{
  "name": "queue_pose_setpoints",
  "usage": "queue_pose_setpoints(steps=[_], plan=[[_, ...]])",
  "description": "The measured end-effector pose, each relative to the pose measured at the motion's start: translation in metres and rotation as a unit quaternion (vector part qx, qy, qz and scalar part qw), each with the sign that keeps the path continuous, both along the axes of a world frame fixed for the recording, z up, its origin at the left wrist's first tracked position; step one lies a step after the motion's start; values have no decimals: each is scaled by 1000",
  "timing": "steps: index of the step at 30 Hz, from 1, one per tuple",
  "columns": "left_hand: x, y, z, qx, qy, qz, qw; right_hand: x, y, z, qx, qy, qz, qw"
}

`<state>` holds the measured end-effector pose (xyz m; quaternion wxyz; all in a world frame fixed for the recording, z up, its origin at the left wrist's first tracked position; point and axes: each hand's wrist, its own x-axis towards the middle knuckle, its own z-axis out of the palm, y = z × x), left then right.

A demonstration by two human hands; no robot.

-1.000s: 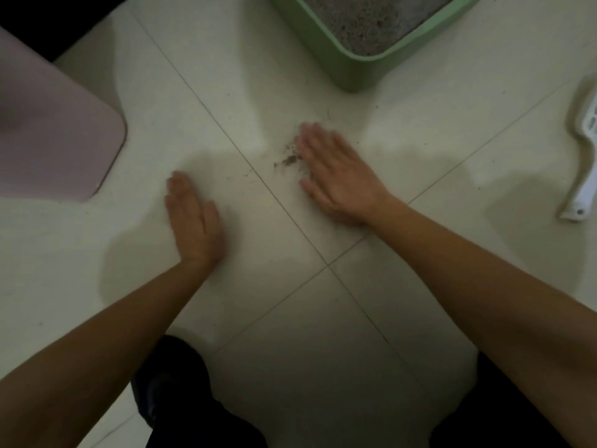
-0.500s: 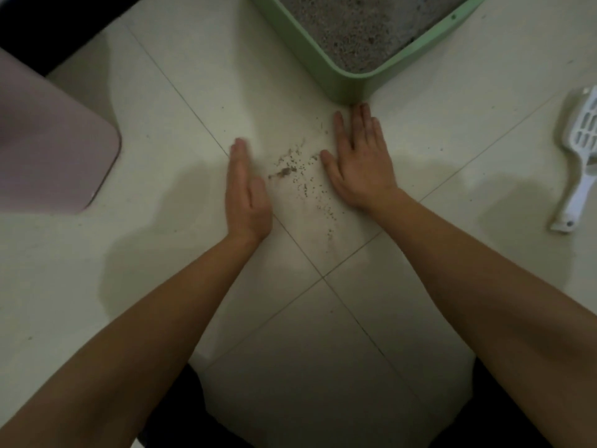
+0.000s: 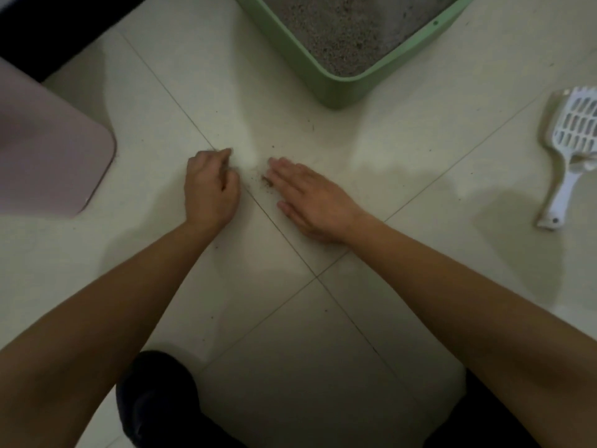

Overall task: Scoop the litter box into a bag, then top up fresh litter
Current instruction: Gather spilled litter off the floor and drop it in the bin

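— What's underfoot?
— A floor (image 3: 355, 334) of pale, glossy tiles. Thin grout lines (image 3: 316, 277) run diagonally and cross near the middle of the view.
— And on the left?
— A pink thing (image 3: 48, 150) with a flat top and a rounded corner, cut off by the frame edge. I can't tell what it is.
— Behind it?
— A dark strip (image 3: 48, 24) fills the top-left corner, too dim to make out.

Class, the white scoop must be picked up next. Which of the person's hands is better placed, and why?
Right. The scoop lies on the floor out beyond the right hand, which is flat and empty. The left hand, fingers curled, sits on the far side and would have to cross over.
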<state>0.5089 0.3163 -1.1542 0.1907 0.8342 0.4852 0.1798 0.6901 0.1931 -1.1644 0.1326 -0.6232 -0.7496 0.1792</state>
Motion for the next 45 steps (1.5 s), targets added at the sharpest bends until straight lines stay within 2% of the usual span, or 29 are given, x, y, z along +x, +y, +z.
queue_pose_setpoints(steps=[2, 4, 8, 12, 17, 23, 26, 29, 39, 45], plan=[[5, -5, -2, -13, 3, -41, 999, 18, -8, -2, 64, 8, -95, 993], [9, -16, -4, -19, 3, -98, 995, 39, -18, -4, 83, -16, -163, 983], [17, -39, -7, -22, 17, -173, 984, 53, -26, -3, 71, -52, -176, 980], [24, -41, -6, -13, 1, -164, 986, 43, -22, -3, 66, -55, -174, 981], [12, -42, -1, 0, -25, -119, 993, 25, -10, -10, 77, -47, -107, 990], [-35, -36, -7, 43, 84, -20, 995, -11, 5, -17, 86, 8, -181, 980], [-47, -33, -10, 51, 112, -45, 991, -20, 12, -24, 127, 60, -232, 962], [-42, -32, -12, 51, 93, -73, 992, -22, 17, -25, 126, 105, -245, 956], [0, -37, -12, 17, 22, -105, 994, -7, 20, -5, 33, 161, -187, 969], [10, -44, -14, 23, 5, -134, 991, 15, -11, -12, 87, 108, -239, 961]])
